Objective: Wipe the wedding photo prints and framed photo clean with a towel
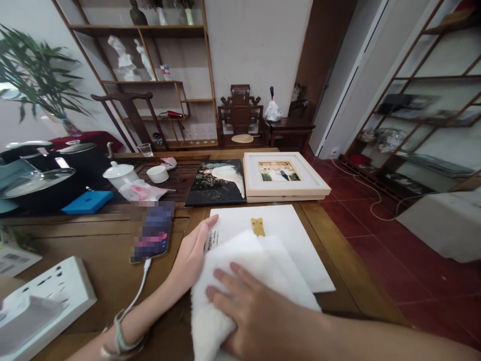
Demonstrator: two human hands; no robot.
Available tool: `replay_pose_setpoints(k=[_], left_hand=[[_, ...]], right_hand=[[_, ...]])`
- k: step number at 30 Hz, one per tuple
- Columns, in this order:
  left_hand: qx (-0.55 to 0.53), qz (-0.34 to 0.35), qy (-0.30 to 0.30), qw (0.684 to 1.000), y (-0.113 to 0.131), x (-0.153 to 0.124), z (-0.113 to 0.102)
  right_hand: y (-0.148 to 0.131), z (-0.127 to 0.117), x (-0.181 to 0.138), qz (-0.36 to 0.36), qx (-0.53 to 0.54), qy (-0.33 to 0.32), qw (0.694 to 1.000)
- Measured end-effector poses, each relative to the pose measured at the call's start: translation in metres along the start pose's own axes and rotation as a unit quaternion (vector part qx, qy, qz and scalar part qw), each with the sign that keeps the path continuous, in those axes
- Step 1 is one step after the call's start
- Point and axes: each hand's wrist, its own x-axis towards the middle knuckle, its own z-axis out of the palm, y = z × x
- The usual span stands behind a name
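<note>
A thin white panel lies on the wooden table in front of me, with a small gold-coloured metal plate on its upper face and small print near its left edge. My left hand rests along that left edge, fingers stretched forward and touching it. Over the near part of the panel spreads a folded white cloth, fluffy at its border. My right hand presses down on the cloth with fingers bent and somewhat apart, holding it against the panel. The cloth hides the panel's near left part.
Beyond the panel are a dark picture panel and stacked white frames. A charging phone, power strip, blue box, white teapot and cup stand left. The table's right edge drops to red floor tiles.
</note>
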Motion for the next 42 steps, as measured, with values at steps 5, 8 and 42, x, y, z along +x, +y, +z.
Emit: replay_pose_setpoints(k=[5, 8, 42], left_hand=[[0.069, 0.036, 0.015, 0.997, 0.005, -0.001, -0.002], [0.143, 0.092, -0.005, 0.985, 0.008, -0.004, 0.000], [0.303, 0.174, -0.106, 0.931, -0.002, -0.013, 0.007]], right_hand=[[0.048, -0.026, -0.007, 0.116, 0.097, -0.019, 0.988], [0.083, -0.031, -0.009, 0.237, 0.105, 0.026, 0.965], [0.078, -0.025, -0.101, 0.222, -0.105, 0.064, 0.967]])
